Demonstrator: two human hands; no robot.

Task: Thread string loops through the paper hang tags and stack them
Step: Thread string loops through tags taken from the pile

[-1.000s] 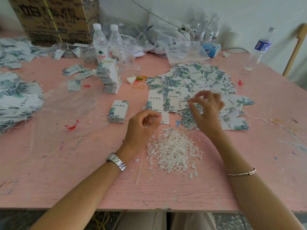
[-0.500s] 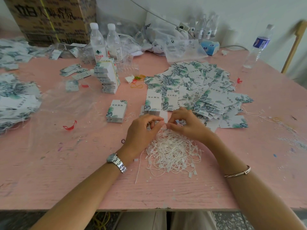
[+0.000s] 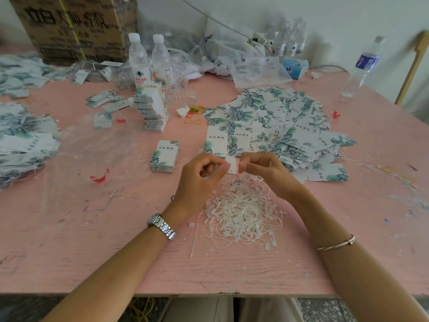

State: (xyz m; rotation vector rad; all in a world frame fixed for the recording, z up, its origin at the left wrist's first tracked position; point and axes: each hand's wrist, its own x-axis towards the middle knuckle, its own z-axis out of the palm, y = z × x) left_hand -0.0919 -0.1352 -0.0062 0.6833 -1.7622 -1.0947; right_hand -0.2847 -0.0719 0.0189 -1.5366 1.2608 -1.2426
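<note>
A tangled heap of white string loops (image 3: 243, 217) lies on the pink table (image 3: 92, 240) in front of me. Just above its far edge, my left hand (image 3: 200, 176) and my right hand (image 3: 263, 170) face each other, each with thumb and forefinger pinched on a thin string that is barely visible. A white tag (image 3: 231, 165) lies on the table between the fingertips. Behind the hands spreads a wide pile of loose leaf-print hang tags (image 3: 278, 122). A small neat stack of tags (image 3: 165, 156) sits left of my left hand.
A taller tag stack (image 3: 152, 108) stands further back, with two water bottles (image 3: 148, 59) and a cardboard box (image 3: 76, 26) behind it. Strung tags are heaped at the left edge (image 3: 21, 140). Plastic bags (image 3: 246, 59) and another bottle (image 3: 364, 66) are at the back right.
My right hand came down from over the loose tags to the string heap and met the left hand. Both hands have since drawn slightly apart with fingertips pinched.
</note>
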